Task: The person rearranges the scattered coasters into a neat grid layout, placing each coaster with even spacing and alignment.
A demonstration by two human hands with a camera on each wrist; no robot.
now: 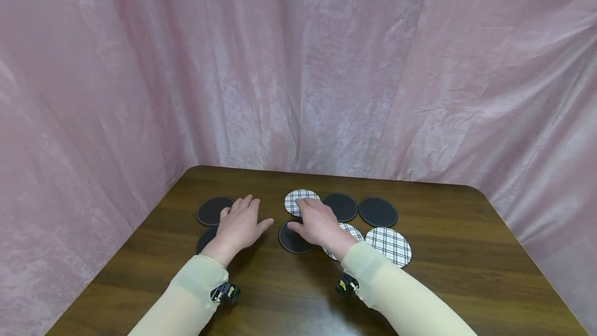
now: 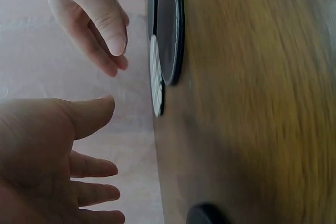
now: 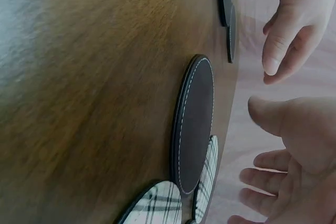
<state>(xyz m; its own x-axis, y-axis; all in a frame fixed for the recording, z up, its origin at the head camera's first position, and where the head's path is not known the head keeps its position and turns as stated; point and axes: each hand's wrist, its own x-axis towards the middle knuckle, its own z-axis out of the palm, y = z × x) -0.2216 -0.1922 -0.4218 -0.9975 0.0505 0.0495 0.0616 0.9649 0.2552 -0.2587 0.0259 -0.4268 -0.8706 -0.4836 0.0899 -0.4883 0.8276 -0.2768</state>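
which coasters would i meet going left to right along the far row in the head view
Leftmost black coaster → plaid coaster → middle black coaster → rightmost black coaster

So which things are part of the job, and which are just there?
Probably the job:
black stitched-edge coasters
plaid coasters
left hand
right hand

Just there:
wooden table
pink curtain

I see no other loose things.
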